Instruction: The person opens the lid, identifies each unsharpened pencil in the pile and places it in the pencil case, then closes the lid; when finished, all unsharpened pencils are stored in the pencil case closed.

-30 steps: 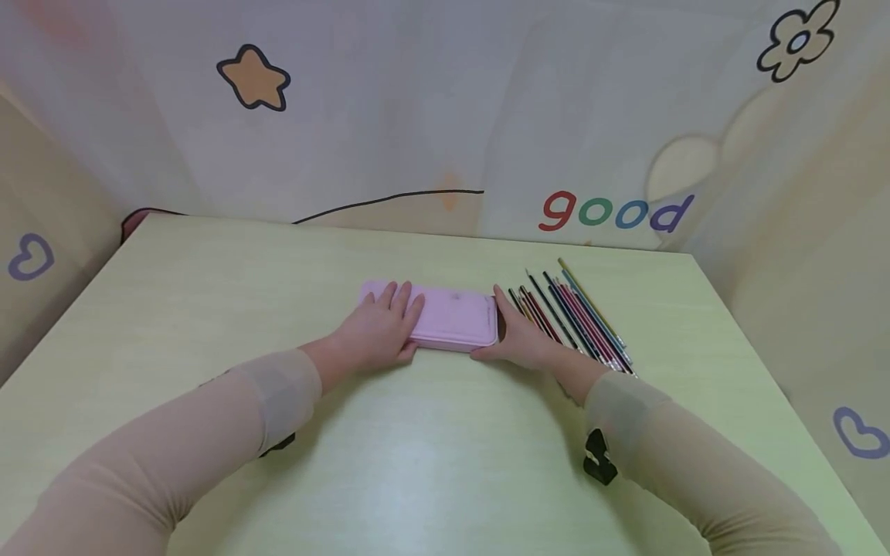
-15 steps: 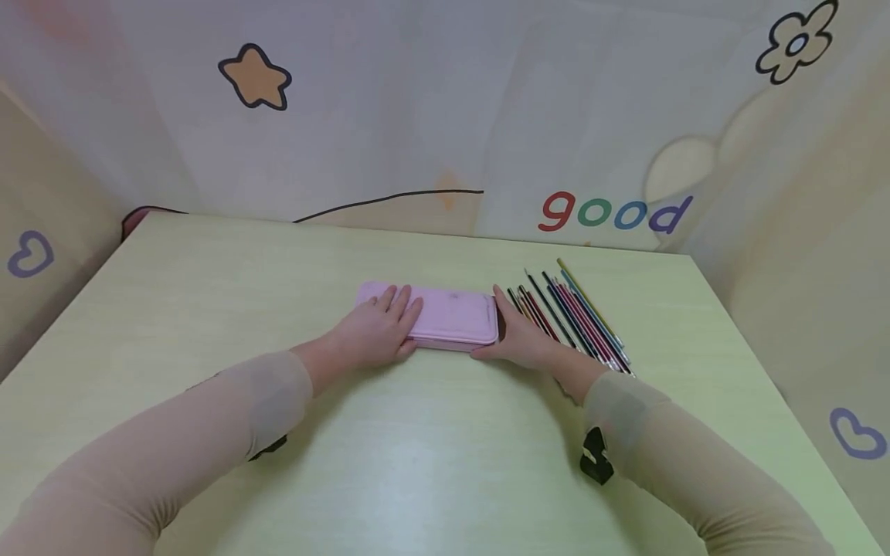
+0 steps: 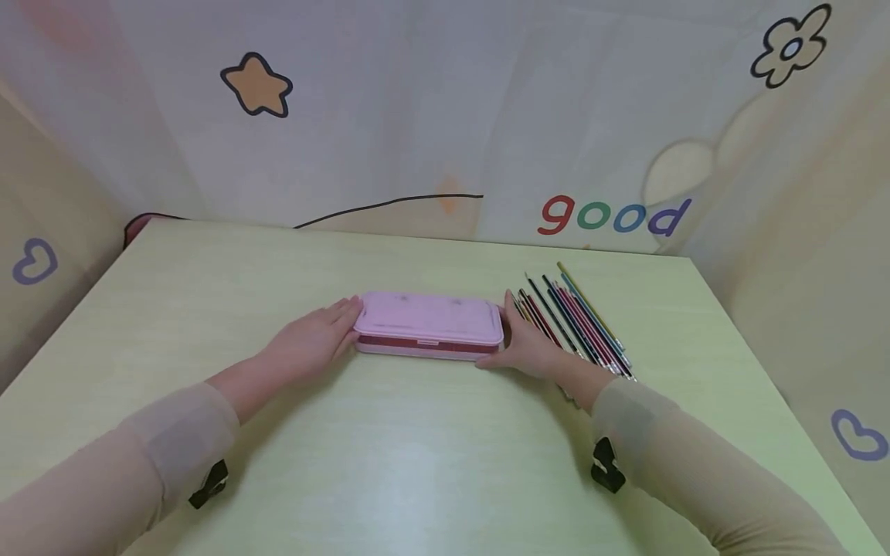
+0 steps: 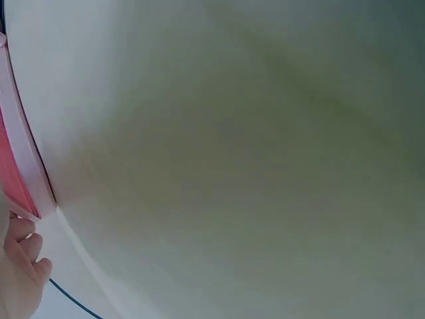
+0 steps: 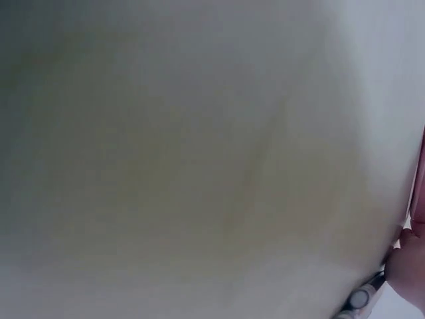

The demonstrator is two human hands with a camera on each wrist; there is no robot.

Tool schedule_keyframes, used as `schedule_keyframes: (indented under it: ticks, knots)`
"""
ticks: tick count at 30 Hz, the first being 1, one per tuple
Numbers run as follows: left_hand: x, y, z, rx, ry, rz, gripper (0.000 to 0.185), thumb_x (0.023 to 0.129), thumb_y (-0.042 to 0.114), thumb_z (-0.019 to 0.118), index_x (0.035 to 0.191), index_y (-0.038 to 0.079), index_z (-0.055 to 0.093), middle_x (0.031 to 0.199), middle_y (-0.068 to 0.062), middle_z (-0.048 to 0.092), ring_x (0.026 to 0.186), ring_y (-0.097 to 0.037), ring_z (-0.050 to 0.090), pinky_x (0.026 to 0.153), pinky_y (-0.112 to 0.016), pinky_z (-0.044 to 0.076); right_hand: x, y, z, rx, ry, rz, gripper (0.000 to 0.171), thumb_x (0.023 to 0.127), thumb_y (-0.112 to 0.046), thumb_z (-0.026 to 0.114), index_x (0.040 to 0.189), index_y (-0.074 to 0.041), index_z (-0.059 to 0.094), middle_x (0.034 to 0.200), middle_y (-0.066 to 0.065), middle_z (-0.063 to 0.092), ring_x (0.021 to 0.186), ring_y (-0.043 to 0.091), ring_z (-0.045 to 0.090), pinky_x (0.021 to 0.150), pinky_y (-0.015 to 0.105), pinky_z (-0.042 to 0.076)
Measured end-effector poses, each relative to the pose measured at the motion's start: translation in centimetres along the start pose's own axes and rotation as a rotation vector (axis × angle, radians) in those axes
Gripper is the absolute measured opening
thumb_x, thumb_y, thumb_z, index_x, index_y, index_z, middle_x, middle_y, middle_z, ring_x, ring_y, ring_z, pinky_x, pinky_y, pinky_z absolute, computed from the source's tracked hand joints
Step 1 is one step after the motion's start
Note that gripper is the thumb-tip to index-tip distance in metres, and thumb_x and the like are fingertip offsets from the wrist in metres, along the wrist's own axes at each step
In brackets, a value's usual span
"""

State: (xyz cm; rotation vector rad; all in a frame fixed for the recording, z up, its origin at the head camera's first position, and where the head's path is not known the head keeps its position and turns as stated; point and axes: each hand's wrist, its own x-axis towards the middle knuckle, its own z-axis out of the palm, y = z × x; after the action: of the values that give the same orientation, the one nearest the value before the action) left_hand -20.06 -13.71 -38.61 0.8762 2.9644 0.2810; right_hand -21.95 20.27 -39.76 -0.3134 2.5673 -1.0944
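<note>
A pink pencil case (image 3: 427, 318) lies lengthwise across the middle of the table. Its lid stands slightly raised at the front, where a red strip of the inside shows beneath it. My left hand (image 3: 309, 336) holds the left end, fingers at the side and thumb near the front corner. In the left wrist view, the curled fingers (image 4: 30, 246) sit at the corner of the case. My right hand (image 3: 528, 345) grips the right end, thumb at the front corner and a finger up toward the back. The right wrist view catches only the edge of this hand (image 5: 406, 269).
Several pencils (image 3: 580, 320) lie side by side in a slanted spread at the right, partly behind my right hand and wrist. A printed curtain (image 3: 389, 131) stands along the table's (image 3: 278, 255) back edge and both sides.
My left hand has slid off the top of the pencil case to its left end. The lid has risen at the front, showing red inside. My right hand has stayed at the right end.
</note>
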Motion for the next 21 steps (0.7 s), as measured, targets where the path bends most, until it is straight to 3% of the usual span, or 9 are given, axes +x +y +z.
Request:
schedule_keyframes:
  ticks: [3, 6, 12, 18, 21]
  knots:
    - [-0.1, 0.3, -0.2, -0.16, 0.012, -0.059, 0.056, 0.101, 0.029, 0.039, 0.147, 0.001, 0.023, 0.147, -0.02, 0.029, 0.134, -0.036, 0.029, 0.106, -0.048, 0.026, -0.4, 0.0, 0.0, -0.011, 0.011, 0.0, 0.133, 0.066, -0.038, 0.084, 0.146, -0.006, -0.018, 0.152, 0.014, 0.023, 0.139, 0.026, 0.018, 0.112, 0.044, 0.01]
    - [0.2, 0.7, -0.6, -0.391, 0.03, -0.156, 0.055, 0.102, 0.033, 0.034, 0.148, 0.006, 0.02, 0.148, -0.017, 0.028, 0.134, -0.035, 0.028, 0.107, -0.047, 0.025, -0.7, 0.0, 0.0, -0.021, 0.019, -0.004, 0.133, 0.066, -0.036, 0.084, 0.146, -0.005, -0.017, 0.151, 0.015, 0.023, 0.139, 0.026, 0.018, 0.111, 0.045, 0.01]
    - [1.1, 1.3, -1.3, -0.768, 0.067, -0.296, 0.066, 0.1, 0.05, 0.023, 0.149, 0.007, 0.016, 0.153, -0.01, 0.018, 0.139, -0.031, 0.015, 0.111, -0.046, 0.014, -0.6, 0.1, 0.0, -0.053, 0.027, -0.023, 0.133, 0.066, -0.037, 0.084, 0.146, -0.003, -0.016, 0.151, 0.016, 0.022, 0.139, 0.025, 0.016, 0.112, 0.044, 0.009]
    - [2.2, 1.2, -1.4, -1.108, 0.045, -0.264, 0.081, 0.095, 0.061, 0.008, 0.148, 0.0, 0.004, 0.155, -0.009, 0.008, 0.141, -0.023, 0.003, 0.112, -0.044, 0.007, -0.5, 0.0, -0.1, -0.046, 0.013, -0.028, 0.132, 0.066, -0.036, 0.084, 0.146, -0.003, -0.015, 0.152, 0.012, 0.018, 0.14, 0.023, 0.01, 0.112, 0.044, 0.006]
    - [2.6, 1.0, -1.5, -1.176, 0.045, -0.256, 0.087, 0.091, 0.066, 0.005, 0.148, 0.0, 0.0, 0.155, -0.008, 0.005, 0.141, -0.022, 0.002, 0.112, -0.045, 0.003, -0.4, 0.0, -0.1, -0.052, 0.014, -0.035, 0.13, 0.067, -0.034, 0.084, 0.146, -0.001, -0.013, 0.152, 0.009, 0.021, 0.141, 0.022, 0.009, 0.112, 0.044, 0.006]
